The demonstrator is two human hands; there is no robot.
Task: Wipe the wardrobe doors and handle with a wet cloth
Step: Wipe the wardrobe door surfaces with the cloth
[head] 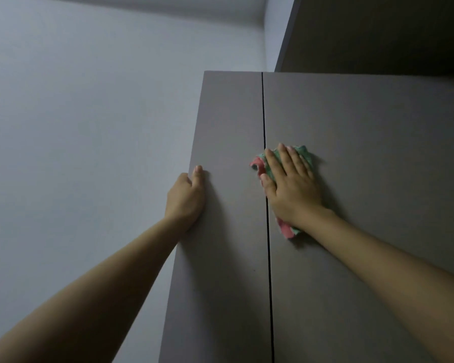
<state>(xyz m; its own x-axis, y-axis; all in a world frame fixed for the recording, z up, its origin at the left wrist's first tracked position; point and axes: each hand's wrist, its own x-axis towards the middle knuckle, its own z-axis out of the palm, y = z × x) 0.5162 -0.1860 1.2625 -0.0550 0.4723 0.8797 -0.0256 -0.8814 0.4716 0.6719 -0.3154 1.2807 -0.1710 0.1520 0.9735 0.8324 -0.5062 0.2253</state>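
Observation, head view, looking up along the wardrobe front. Two grey-brown doors meet at a thin dark vertical seam (pixel 266 179).

Right hand (pixel 290 184): laid flat on the right door (pixel 364 166), fingers straight and close together, pointing up. Palm presses the cloth (pixel 303 153) against the panel. The cloth is green with pink edging; it shows above the fingertips, to the left of the thumb, and as a pink-green corner below the wrist. It sits just right of the seam, in the upper part of the door. No fingers curl round it; it is held by pressure only.

Left hand (pixel 188 197): on the left door (pixel 228 153), at its outer left edge. Thumb lies on the door face, pointing up. The other fingers wrap round the edge and are hidden behind it, so the hand grips the door edge.

Both forearms are bare and reach up from the lower corners.

Surroundings: pale wall (pixel 89 113) to the left; a darker upper cabinet (pixel 378 35) above the right door. Lighting is dim. No handle visible here.
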